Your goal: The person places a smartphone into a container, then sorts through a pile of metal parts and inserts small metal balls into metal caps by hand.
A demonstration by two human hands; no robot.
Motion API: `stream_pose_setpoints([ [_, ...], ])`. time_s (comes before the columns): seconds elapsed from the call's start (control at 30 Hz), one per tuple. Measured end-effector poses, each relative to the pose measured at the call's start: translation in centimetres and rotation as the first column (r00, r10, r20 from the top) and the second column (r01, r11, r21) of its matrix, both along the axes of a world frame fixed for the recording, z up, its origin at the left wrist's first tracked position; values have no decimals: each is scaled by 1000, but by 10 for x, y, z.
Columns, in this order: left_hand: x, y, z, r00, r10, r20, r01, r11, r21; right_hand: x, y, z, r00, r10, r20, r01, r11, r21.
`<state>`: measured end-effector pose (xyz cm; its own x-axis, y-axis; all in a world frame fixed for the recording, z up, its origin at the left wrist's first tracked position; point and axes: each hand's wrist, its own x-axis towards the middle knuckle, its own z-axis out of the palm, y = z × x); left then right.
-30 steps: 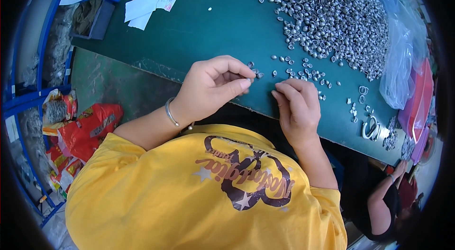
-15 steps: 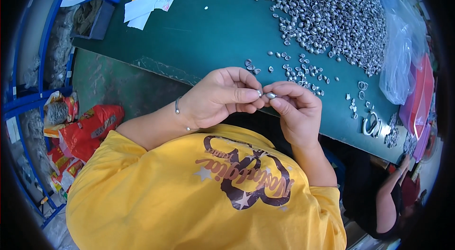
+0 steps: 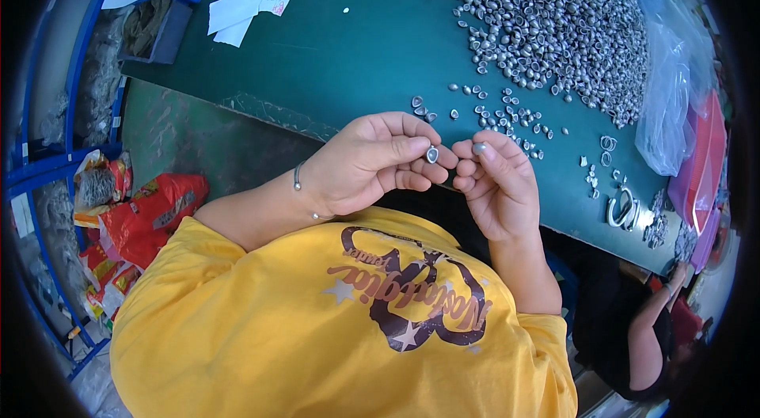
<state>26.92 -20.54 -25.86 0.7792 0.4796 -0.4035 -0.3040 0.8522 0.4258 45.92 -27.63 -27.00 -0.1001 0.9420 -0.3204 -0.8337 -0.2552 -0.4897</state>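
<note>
Shell (image 3: 431, 155) pinched in my left hand (image 3: 372, 155), another shell (image 3: 479, 148) in my right hand (image 3: 503, 184), before the pile (image 3: 554, 30): handling step, I judge, needing steadiness.

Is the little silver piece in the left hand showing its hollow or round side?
Hollow, it seems: the silver piece in the left hand shows a dark rim around a paler middle.

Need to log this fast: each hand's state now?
Left hand: closed, pinching a hollow metal piece.
Right hand: closed, pinching a rounded metal piece.
</note>
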Motion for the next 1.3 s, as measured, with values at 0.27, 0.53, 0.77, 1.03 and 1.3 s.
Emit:
stream_pose_setpoints([
  [0.27,0,0,6,997,20,-73,-14,996,84,3,5,10,993,-17,-118,12,999,-40],
  [0.53,0,0,3,996,39,-78,-26,987,161,1,3,4,992,-15,-127,8,999,-51],
  [0.77,3,3,5,993,-15,-121,17,1000,14,-2,2,-2,999,3,-42,-2,1000,9],
  [1.03,2,3,4,1000,0,17,1,997,-82,-3,3,7,998,65,18,-64,997,-49],
  [1.3,-4,3,-2,995,-29,93,39,994,-99,-2,3,1,988,120,-94,-123,992,-23],
])
